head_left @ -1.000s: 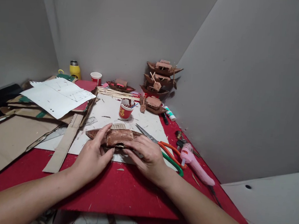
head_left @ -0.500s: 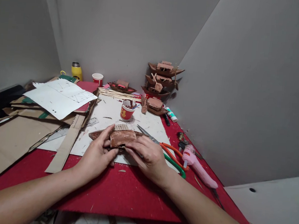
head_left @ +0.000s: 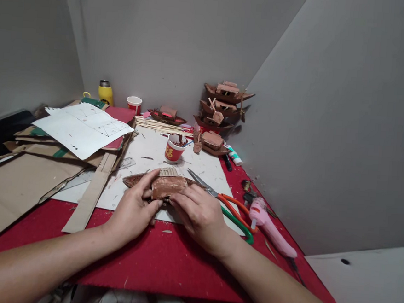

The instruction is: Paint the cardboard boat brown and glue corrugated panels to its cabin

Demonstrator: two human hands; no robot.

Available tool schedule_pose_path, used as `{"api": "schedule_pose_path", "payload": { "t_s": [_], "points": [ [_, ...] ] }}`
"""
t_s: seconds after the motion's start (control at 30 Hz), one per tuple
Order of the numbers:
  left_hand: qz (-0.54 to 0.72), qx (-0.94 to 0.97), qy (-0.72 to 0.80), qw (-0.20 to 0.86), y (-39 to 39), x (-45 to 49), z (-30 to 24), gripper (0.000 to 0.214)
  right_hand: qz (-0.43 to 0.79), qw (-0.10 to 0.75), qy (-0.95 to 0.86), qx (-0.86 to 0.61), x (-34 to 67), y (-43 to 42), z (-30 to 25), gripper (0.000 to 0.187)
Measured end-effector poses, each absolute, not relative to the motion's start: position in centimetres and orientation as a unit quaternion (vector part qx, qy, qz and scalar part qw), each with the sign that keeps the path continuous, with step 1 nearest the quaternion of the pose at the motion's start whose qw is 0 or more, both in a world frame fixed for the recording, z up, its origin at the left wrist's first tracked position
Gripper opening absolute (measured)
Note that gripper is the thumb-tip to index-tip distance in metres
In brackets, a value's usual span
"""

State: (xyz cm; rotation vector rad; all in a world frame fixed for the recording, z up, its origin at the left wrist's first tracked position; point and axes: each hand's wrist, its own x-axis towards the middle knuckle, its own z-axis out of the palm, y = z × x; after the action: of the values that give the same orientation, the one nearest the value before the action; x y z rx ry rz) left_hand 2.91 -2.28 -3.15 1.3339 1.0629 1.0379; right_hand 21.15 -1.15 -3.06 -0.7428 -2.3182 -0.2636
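Along the front edge of the white board (head_left: 147, 148) on the red table (head_left: 128, 261), a brown toy boat (head_left: 169, 189) lies between both hands, its long axis running left to right, roughly in line with the table's front edge. The left hand (head_left: 136, 208) clasps the left part, thumb in front, forefinger behind; the right hand (head_left: 200, 216) has its fingertips bunched at the roof's front right corner (neither hand is nearer, since both touch the boat). Whether those fingertips pinch something small cannot be told. The right hand hides much of the boat's right end; whether its bottom rests on the board is unclear. Behind the roof shows a pale ribbed strip (head_left: 168, 172), and just right lie scissors (head_left: 213, 191).
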Motion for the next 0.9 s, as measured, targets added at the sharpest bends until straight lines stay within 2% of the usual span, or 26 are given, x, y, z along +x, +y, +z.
{"api": "schedule_pose_path", "payload": {
  "t_s": [0.4, 0.53, 0.73, 0.9],
  "points": [
    [0.458, 0.591, 0.419, 0.515, -2.12, 2.91, -3.12, 0.062, -0.084, 0.336, -0.9, -0.266, 20.66, -1.14, -2.96, 0.019],
    [0.464, 0.596, 0.409, 0.512, -2.22, 2.92, -3.21, 0.061, -0.065, 0.358, -0.896, -0.254, 20.86, -0.82, -3.33, 0.02],
    [0.466, 0.606, 0.414, 0.494, -2.24, 2.79, -3.44, 0.061, -0.011, 0.372, -0.876, -0.305, 21.22, -0.77, -3.58, 0.01],
    [0.456, 0.63, 0.423, 0.465, -2.06, 2.66, -3.83, 0.061, 0.005, 0.373, -0.875, -0.31, 21.3, -0.8, -3.51, 0.01]
  ]
}}
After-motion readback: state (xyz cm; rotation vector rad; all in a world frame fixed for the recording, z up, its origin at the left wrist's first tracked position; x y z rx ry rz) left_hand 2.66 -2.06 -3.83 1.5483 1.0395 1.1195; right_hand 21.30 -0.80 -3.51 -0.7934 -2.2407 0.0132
